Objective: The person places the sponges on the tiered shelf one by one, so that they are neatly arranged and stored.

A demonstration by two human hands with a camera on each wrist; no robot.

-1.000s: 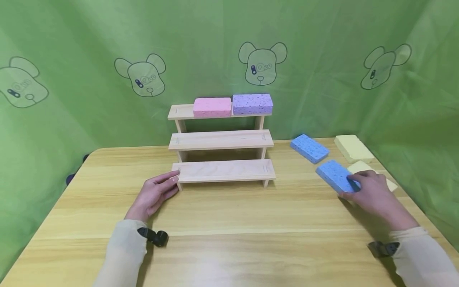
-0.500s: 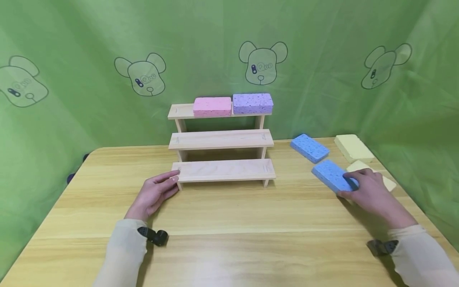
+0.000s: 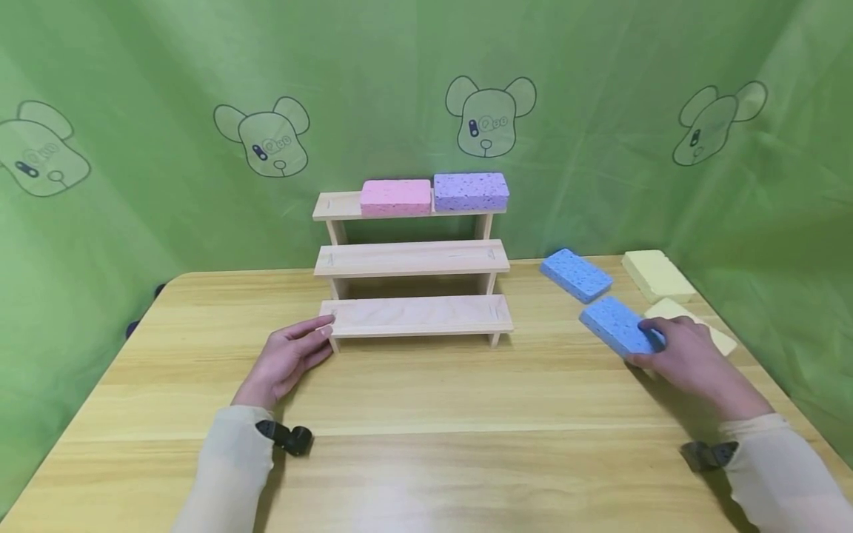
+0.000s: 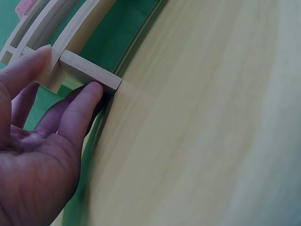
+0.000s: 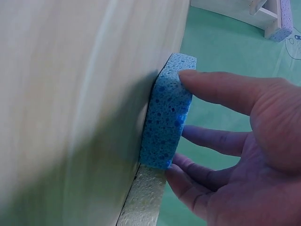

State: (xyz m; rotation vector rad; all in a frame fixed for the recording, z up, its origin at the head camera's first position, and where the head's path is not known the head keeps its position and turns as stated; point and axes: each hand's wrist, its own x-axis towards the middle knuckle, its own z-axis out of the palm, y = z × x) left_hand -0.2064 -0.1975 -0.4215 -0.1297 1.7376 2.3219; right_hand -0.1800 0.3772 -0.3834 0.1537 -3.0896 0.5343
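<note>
A three-tier wooden stand is at the middle of the table. My left hand holds the left end of its lowest shelf. In the left wrist view, fingers lie against the foot of its leg. On the right, my right hand grips the near end of a blue sponge, thumb on its side edge. That sponge lies flat, and a pale yellow sponge is partly hidden behind the hand.
Side by side on the top shelf sit a pink sponge and a purple sponge. Another blue sponge and another yellow sponge lie at the back right. A green curtain hangs behind the table.
Early on, my right hand slides the blue sponge slightly left; over the last half second it stays about in place. The left hand keeps its spot on the stand.
</note>
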